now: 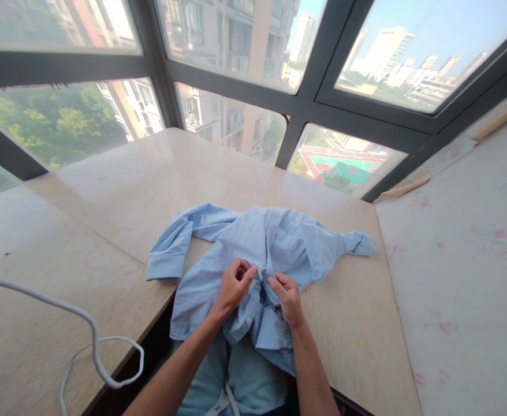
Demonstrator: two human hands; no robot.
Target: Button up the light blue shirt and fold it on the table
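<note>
Left hand (235, 284) pinching shirt (297, 242) placket | right hand (287, 296) gripping facing edge | shirt on table (119, 190)

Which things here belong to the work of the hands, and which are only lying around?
In use: light blue button-up fabric shirt on the beige stone table, pinched at its front by the left hand and right hand.
Lying about: thin white cable, left; pale wooden strip, right.

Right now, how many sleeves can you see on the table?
2, both on the shirt: the left sleeve lies bent, cuff near the table edge; the right sleeve points right. Neither is hidden.
</note>
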